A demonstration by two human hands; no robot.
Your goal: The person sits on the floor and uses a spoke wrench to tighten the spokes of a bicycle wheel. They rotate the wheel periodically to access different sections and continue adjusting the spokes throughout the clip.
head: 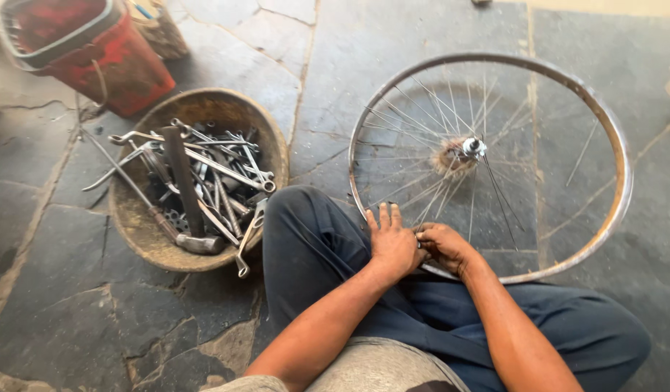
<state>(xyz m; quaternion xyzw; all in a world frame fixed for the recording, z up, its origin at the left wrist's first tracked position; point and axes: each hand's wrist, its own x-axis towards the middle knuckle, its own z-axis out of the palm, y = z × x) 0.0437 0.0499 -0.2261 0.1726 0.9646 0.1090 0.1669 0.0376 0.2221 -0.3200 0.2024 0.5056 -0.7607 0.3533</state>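
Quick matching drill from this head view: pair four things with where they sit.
Things:
1. bicycle wheel
2. tool basket
3. red bucket
4. hammer

Places:
A. top left corner
B. inside the round basket
C. flat on the stone floor, under both hands
D. left of the person's knee

Pairs: 1-C, 2-D, 3-A, 4-B

Packages, labels, signs, screens: none are showing anywhere in this view. No wrapper, tag, board or display is appearing on the stone floor.
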